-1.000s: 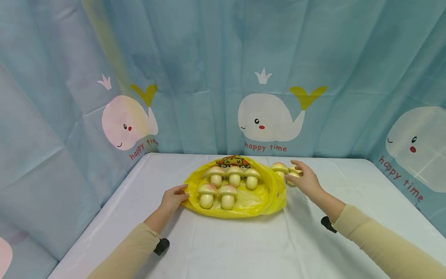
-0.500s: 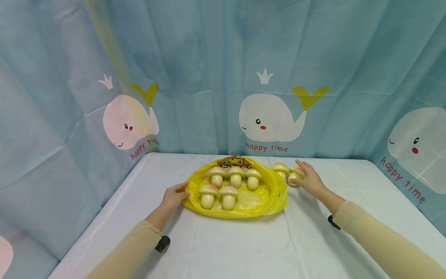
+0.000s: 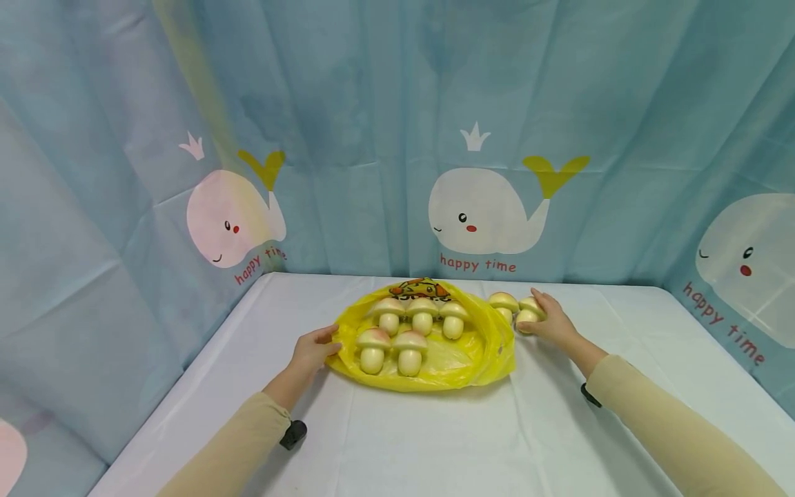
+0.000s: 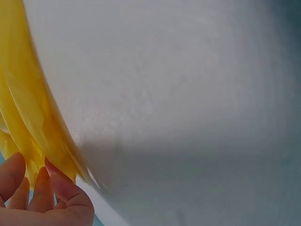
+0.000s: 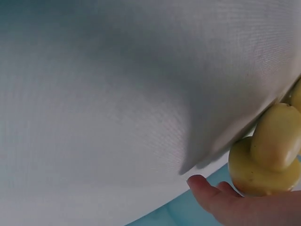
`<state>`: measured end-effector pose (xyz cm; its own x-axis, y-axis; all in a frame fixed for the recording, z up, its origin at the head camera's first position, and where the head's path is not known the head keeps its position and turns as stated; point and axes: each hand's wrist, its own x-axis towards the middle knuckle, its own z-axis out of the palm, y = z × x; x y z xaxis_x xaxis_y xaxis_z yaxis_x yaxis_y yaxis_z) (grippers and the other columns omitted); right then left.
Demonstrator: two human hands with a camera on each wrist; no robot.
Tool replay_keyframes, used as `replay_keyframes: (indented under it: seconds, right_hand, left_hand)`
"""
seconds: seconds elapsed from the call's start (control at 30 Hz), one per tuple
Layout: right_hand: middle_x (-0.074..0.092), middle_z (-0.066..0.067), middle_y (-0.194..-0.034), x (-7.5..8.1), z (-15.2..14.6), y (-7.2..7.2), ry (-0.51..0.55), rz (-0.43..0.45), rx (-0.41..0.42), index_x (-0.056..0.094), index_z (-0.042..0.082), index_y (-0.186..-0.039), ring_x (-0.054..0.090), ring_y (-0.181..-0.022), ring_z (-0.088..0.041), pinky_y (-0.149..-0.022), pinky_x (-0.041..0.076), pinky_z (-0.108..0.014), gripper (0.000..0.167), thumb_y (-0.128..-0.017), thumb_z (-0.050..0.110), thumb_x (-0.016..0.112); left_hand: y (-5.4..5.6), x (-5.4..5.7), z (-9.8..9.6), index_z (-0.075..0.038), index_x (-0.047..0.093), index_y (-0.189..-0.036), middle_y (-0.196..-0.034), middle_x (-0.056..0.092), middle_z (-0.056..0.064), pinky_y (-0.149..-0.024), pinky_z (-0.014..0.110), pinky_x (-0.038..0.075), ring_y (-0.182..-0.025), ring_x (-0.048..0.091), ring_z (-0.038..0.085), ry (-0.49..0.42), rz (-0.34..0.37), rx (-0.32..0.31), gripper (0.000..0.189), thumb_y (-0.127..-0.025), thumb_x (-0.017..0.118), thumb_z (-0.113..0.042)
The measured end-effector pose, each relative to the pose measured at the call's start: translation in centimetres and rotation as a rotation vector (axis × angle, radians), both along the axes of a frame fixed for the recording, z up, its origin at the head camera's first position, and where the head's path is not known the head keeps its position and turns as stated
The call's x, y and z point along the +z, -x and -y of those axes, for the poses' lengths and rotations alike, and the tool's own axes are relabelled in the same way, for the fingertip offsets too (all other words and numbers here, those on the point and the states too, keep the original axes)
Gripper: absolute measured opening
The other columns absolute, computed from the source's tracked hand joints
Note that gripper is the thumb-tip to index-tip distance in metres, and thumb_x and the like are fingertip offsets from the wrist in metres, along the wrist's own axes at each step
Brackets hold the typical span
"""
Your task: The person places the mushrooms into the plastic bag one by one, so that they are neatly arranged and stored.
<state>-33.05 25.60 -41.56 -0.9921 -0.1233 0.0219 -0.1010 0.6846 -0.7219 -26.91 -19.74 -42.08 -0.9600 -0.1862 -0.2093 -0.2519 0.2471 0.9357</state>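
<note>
A yellow plastic bag (image 3: 444, 359) with a printed cartoon lies spread with its mouth gaping on the white table. Several toy mushrooms (image 3: 410, 353), cream with pinkish caps, rest inside it. My left hand (image 3: 310, 351) holds the bag's left edge; its thumb and fingertips are at the yellow film in the left wrist view. Right of the bag, my right hand (image 3: 555, 323) grips another toy mushroom (image 3: 528, 315), thumb at the stem and fingers by the cap. In the right wrist view this mushroom (image 5: 263, 165) sits against the fingers. Its far side is hidden.
One more toy mushroom (image 3: 504, 302) stands between the bag and the gripped one, partly behind the bag's right edge. White cloth covers the table (image 3: 428, 442). A blue curtain (image 3: 373, 138) with whale prints hangs behind and at both sides.
My right hand has shifted slightly right and closed in on the outer mushroom, with the thumb now at its stem. The left hand stays at the bag's edge.
</note>
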Motion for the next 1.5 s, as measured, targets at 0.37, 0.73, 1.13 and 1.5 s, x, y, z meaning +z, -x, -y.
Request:
replay_keyframes:
  seconds: [0.37,0.73,1.13,1.5]
  right_hand:
    - [0.014,-0.036,-0.152,0.2,0.0,0.4,-0.005,0.068,-0.116,0.008,-0.009,-0.151,0.015,-0.138,-0.051,-0.111,0.016,-0.059,0.081,-0.098,0.026,0.059]
    - [0.027,-0.035,-0.147,0.3,-0.4,0.1,0.005,0.039,-0.155,0.026,-0.012,-0.146,0.024,-0.135,-0.049,-0.11,0.022,-0.056,0.063,-0.098,0.019,0.054]
    - [0.025,-0.035,-0.148,1.8,-0.1,-2.1,0.151,0.086,-0.164,0.023,-0.008,-0.149,0.022,-0.136,-0.048,-0.11,0.021,-0.057,0.066,-0.099,0.02,0.055]
    - [0.025,-0.03,-0.152,3.7,0.1,-4.1,0.212,0.115,-0.156,0.022,-0.002,-0.152,0.033,-0.128,-0.042,-0.09,0.045,-0.047,0.069,-0.1,0.029,0.054]
  left_hand:
    - [-0.2,-0.2,-0.2,0.003,0.051,-0.138,-0.14,0.044,0.028,-0.066,0.019,0.045,-0.105,0.051,0.026,-0.015,-0.021,0.009,0.046,-0.093,0.059,0.003]
    - [-0.3,-0.1,-0.3,0.003,0.05,-0.139,-0.143,0.041,0.028,-0.078,0.023,0.049,-0.124,0.044,0.034,-0.03,-0.02,-0.003,0.046,-0.093,0.058,0.004]
    - [-0.3,-0.2,-0.2,0.003,0.051,-0.138,-0.143,0.041,0.028,-0.087,0.028,0.049,-0.129,0.042,0.036,-0.046,-0.018,-0.002,0.046,-0.093,0.058,0.004]
    - [-0.4,-0.4,-0.2,0.003,0.05,-0.139,-0.145,0.039,0.027,-0.085,0.026,0.049,-0.125,0.044,0.035,-0.055,-0.01,-0.012,0.046,-0.094,0.058,0.003]
